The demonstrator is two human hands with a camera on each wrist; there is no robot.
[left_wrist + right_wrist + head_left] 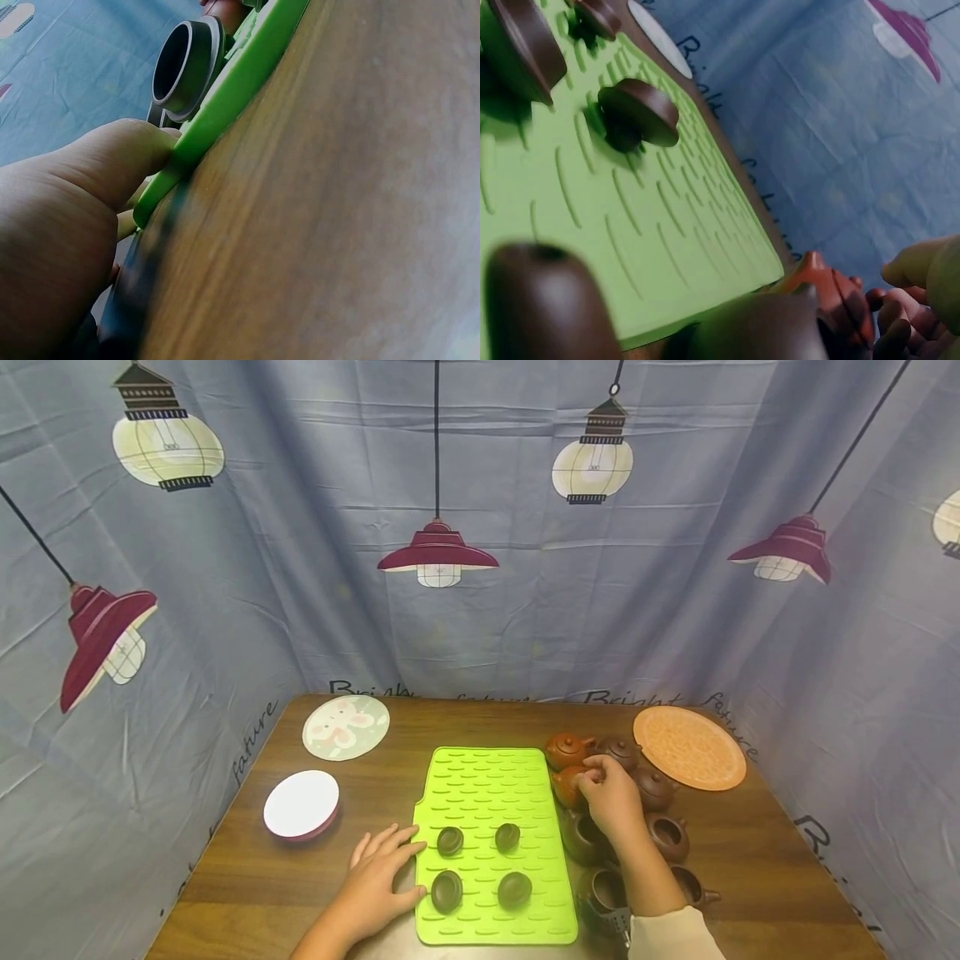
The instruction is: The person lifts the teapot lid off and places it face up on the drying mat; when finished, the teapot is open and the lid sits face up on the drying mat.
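My right hand (615, 797) reaches over a small orange teapot (563, 788) beside the mat's right edge. Its thumb and fingertips pinch the knob of the teapot's lid, and in the right wrist view the lid sits on the pot (829, 289). My left hand (382, 881) lies with fingers spread at the left edge of a lime-green ridged mat (491, 793), touching that edge. Several round brown teapot lids rest upside down on the mat, among them a near-left lid (447, 892) and a far-right lid (507, 837).
Brown teapots without lids (667, 837) stand near my right forearm. Behind them are another orange teapot (567, 749) and lidded brown teapots (652, 787). An orange round mat (690, 748) lies back right. On the left are a white bowl (302, 803) and a rabbit-print round mat (345, 728).
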